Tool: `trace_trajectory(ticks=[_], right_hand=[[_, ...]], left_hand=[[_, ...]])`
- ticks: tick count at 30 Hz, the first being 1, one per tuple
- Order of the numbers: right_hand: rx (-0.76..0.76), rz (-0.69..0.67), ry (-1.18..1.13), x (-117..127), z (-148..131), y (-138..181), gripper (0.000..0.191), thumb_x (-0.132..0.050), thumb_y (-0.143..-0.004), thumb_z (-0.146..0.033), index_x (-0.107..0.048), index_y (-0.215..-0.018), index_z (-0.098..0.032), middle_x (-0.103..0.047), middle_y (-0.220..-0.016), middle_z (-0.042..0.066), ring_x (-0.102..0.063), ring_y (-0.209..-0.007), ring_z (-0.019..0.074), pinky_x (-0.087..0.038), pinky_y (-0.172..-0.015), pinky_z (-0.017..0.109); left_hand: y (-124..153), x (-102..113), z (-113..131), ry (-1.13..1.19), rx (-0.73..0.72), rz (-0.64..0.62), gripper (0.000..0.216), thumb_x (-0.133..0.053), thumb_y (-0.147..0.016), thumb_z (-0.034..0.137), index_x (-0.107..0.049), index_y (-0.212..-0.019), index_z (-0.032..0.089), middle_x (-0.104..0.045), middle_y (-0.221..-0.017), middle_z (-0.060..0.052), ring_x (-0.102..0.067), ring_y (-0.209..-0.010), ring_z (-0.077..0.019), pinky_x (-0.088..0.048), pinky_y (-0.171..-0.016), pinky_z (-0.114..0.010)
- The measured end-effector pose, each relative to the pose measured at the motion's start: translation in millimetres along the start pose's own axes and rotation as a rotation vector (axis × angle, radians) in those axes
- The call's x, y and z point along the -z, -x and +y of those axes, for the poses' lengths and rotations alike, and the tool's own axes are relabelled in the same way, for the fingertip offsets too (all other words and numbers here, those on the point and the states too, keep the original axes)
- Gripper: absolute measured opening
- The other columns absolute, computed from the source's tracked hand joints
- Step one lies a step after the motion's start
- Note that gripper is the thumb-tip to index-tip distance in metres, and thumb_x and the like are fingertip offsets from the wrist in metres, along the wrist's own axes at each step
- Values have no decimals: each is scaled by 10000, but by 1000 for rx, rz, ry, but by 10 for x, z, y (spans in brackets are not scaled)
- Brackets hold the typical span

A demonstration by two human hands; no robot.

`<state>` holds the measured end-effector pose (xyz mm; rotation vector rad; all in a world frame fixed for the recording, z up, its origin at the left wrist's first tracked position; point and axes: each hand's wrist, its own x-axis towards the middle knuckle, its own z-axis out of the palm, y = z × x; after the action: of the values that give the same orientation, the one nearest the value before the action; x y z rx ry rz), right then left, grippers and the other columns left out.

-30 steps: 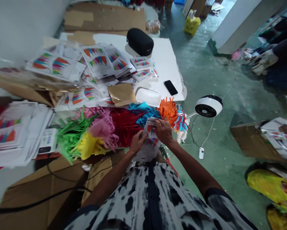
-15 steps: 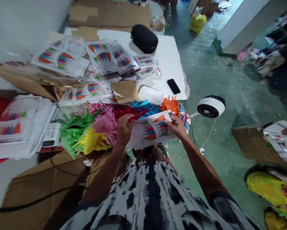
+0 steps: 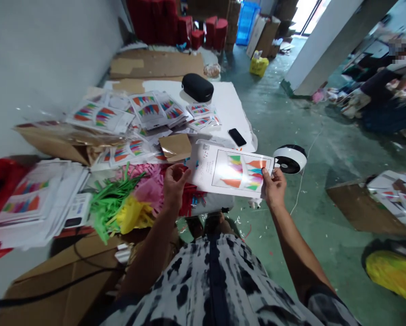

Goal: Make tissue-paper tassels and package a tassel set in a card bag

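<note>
My right hand point(image 3: 274, 188) pinches the right end of a white printed packet point(image 3: 230, 172) with coloured pennant shapes, held up flat in front of me. My left hand point(image 3: 174, 184) hovers by the packet's left end with curled fingers; I cannot see whether it touches the packet. Beneath lie heaps of fringed tissue paper point(image 3: 131, 199) in green, yellow, pink and red.
More printed packets point(image 3: 145, 111) are piled at the back left, and stacks point(image 3: 33, 203) at the left. A black case point(image 3: 197, 87), a phone point(image 3: 237, 136), a small white fan point(image 3: 289, 159) and cardboard boxes point(image 3: 359, 203) stand around. Another person sits far right.
The packet was turned sideways and lifted from just above the tissue heap up and to the right. My head tilted up, showing more of the room.
</note>
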<state>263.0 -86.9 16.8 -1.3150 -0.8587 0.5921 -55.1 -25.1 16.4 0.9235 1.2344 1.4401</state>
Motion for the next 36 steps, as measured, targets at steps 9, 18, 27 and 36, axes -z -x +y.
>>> trace_trajectory(ticks=[9, 18, 27, 36], right_hand=[[-47, 55, -96, 258, -112, 109, 323, -820, -808, -464, -651, -955, -232, -699, -813, -22, -633, -647, 149, -551, -672, 298], [-24, 23, -31, 258, -177, 174, 340, -832, -806, -459, -689, -1011, -230, -741, -962, 29, -667, -750, 167, -573, -697, 298], [26, -42, 56, 102, -94, 230, 262, -793, -852, -440, -685, -953, -223, -704, -900, -1, -615, -750, 150, -533, -715, 274], [94, -24, 103, -79, -61, 243, 237, -765, -877, -427, -672, -917, -212, -667, -863, -2, -585, -748, 152, -501, -699, 268]], left_hand=[[40, -172, 379, -14, 160, -426, 364, -956, -578, 369, -759, -809, 169, -725, -765, -2, -648, -722, -156, -535, -707, -287], [-67, 15, 464, -24, 384, -595, 351, -969, -532, 326, -814, -788, 143, -759, -740, -56, -699, -696, -187, -574, -701, -323], [-107, 94, 326, 20, 512, -511, 471, -970, -470, 390, -806, -833, 137, -804, -853, -104, -713, -673, -216, -564, -618, -309], [-20, 126, 281, -26, 483, -452, 512, -929, -580, 437, -799, -965, 127, -808, -899, -122, -743, -742, -263, -569, -652, -346]])
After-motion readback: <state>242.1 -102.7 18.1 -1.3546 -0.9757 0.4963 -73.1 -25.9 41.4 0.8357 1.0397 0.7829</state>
